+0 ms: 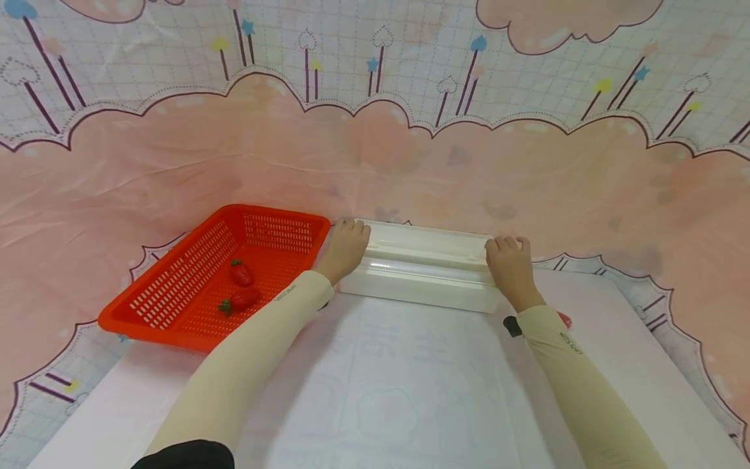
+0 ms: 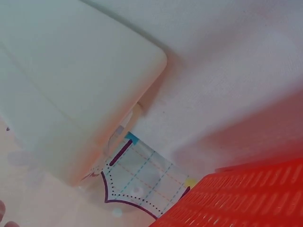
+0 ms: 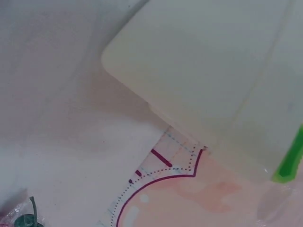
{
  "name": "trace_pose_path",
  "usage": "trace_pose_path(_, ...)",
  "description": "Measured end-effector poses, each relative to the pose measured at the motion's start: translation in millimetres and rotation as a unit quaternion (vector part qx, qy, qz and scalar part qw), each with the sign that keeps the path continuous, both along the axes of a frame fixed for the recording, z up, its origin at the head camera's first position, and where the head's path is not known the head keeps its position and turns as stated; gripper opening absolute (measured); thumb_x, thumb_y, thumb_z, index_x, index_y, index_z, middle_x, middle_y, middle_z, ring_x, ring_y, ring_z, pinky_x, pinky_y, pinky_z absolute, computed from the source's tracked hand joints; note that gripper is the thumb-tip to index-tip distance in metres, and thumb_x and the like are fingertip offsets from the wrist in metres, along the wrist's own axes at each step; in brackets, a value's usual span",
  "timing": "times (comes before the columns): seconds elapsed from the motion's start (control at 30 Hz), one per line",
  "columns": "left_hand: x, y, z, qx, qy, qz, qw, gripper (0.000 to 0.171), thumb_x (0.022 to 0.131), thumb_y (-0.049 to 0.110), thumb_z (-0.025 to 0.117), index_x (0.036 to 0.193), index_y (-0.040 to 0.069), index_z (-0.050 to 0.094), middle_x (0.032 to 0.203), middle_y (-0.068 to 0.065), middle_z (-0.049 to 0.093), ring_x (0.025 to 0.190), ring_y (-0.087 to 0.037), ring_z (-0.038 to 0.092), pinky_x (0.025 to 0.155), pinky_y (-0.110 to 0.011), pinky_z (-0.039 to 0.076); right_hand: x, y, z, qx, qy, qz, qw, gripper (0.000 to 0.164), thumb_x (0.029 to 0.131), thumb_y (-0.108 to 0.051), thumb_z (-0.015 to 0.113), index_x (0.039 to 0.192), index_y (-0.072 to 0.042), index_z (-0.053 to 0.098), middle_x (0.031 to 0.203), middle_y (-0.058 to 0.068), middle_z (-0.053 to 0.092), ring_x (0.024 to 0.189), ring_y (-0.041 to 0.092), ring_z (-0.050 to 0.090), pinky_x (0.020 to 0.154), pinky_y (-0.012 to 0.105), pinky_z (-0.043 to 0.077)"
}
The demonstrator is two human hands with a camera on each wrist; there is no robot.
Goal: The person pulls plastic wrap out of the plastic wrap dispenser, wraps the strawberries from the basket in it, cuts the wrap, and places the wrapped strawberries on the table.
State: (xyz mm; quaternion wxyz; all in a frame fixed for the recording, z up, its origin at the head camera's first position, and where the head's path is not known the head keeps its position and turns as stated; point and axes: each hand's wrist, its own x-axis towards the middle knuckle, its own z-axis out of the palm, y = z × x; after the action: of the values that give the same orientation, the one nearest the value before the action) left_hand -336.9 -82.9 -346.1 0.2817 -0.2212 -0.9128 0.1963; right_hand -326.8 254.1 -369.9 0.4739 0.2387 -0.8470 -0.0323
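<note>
A long white plastic box stands at the back of the white table, with a ridge running along its length. My left hand grips its left end with curled fingers. At the right end my right hand grips it in the same way. The left wrist view shows a rounded corner of the box close up, and a bit of fingertips at the lower left. In the right wrist view the opposite corner of the box appears, with a green strip beside it.
Left of the box stands a red plastic basket holding two strawberries. A small red item is partly hidden behind my right sleeve. Something dark green in clear wrap lies at the right wrist view's corner. A patterned cloth hangs behind.
</note>
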Motion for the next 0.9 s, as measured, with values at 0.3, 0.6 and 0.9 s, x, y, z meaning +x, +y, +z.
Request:
trace_pose_path(0.3, -2.4, -3, 3.4, 0.031, 0.024, -0.031, 0.9988, 0.021, 0.094, 0.011, 0.05, 0.111, 0.001, 0.058, 0.106, -0.012, 0.063, 0.099, -0.026, 0.06, 0.094, -0.038, 0.048, 3.4, 2, 12.2, -0.012, -0.004, 0.001, 1.0, 0.005, 0.083, -0.001, 0.063, 0.082, 0.004, 0.061, 0.078, 0.018, 0.066, 0.075, 0.035, 0.06, 0.081, 0.054, 0.045)
trace_pose_path(0.6, -4.0, -10, 14.5, 0.024, 0.072, -0.098, 0.9922, 0.016, 0.091, 0.007, 0.057, 0.105, 0.001, 0.058, 0.1, -0.013, 0.064, 0.096, -0.026, 0.061, 0.093, -0.037, 0.05, 4.7, 9, 22.6, -0.007, -0.004, 0.007, 1.0, 0.004, 0.084, 0.003, 0.059, 0.084, 0.003, 0.064, 0.08, 0.018, 0.067, 0.077, 0.036, 0.062, 0.081, 0.053, 0.045)
trace_pose_path(0.9, -14.5, -19, 24.9, -0.008, 0.142, -0.168, 0.9755, 0.007, 0.089, -0.001, 0.055, 0.096, 0.002, 0.055, 0.09, -0.011, 0.059, 0.086, -0.024, 0.061, 0.084, -0.034, 0.053, 5.6, 12, 32.9, -0.003, -0.013, 0.009, 1.0, 0.007, 0.081, 0.006, 0.061, 0.087, 0.004, 0.063, 0.082, 0.019, 0.067, 0.079, 0.036, 0.062, 0.08, 0.052, 0.045)
